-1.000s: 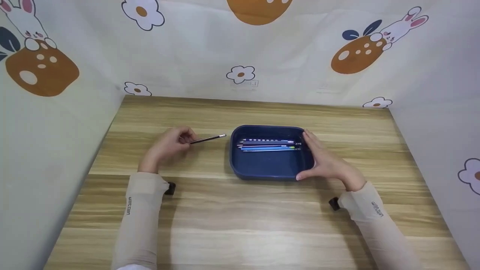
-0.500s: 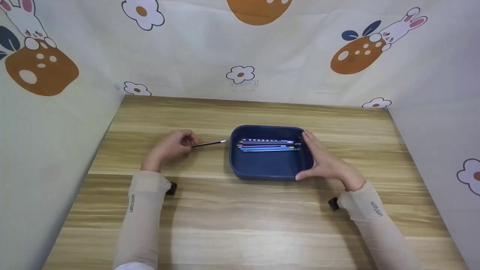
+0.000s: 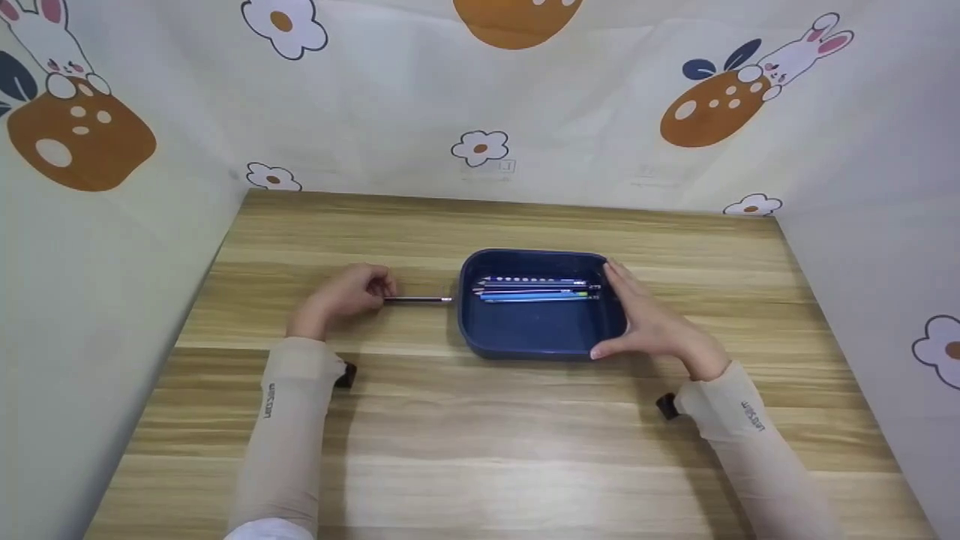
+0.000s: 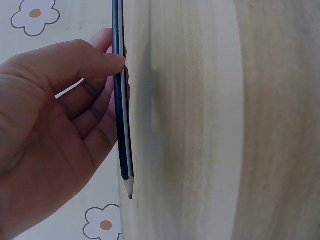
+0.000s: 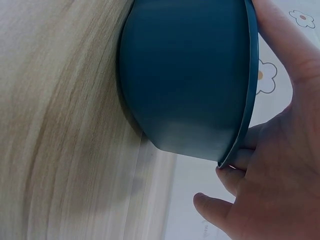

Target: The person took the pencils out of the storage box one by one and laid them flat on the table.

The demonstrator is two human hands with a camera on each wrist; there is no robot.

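A dark pencil with a pale stripe [image 3: 417, 299] is pinched between the thumb and fingers of my left hand [image 3: 346, 292]. Its white-ringed end points right, close to the left wall of a navy blue box [image 3: 540, 352]. In the left wrist view, the sharpened tip of the pencil [image 4: 128, 187] extends past the hand on the other side. My right hand [image 3: 658, 322] grips the box's right end, thumb at the near corner and fingers at the far one. Inside the box several pencils [image 3: 536, 298], mostly blue, lie side by side toward the back.
The box stands on a wood-grain table [image 3: 480, 450]. Pale sheets printed with flowers and rabbits [image 3: 390, 105] enclose the table at the back and both sides. Dark wrist cameras [image 3: 346, 374] sit on both sleeves.
My left hand has shifted slightly toward the front and right. The pencil has swung from slanting up to lying level across the head view. My right hand and the box stay put.
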